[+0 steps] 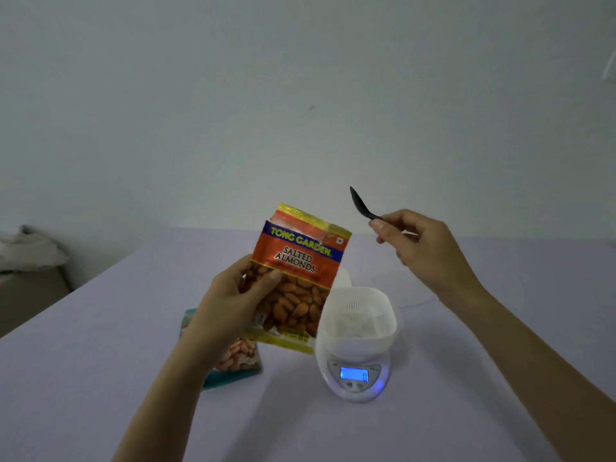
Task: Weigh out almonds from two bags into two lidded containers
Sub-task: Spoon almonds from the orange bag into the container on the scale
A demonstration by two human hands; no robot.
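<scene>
My left hand (233, 301) holds an orange and yellow bag of salted almonds (300, 278) upright above the table, its top torn open. My right hand (416, 245) pinches the handle of a black spoon (360, 203), bowl pointing up, to the right of the bag. A white container (360, 321) sits on a white digital scale (355, 375) whose blue display is lit. A second almond bag with teal edges (236, 361) lies on the table under my left wrist, partly hidden.
The table (100, 378) has a pale lilac cover. Behind the scale stands another whitish container (343, 278), and a clear round lid or container (410, 288) lies at the right, faint. A box with cloth (30, 261) stands at the far left by the wall.
</scene>
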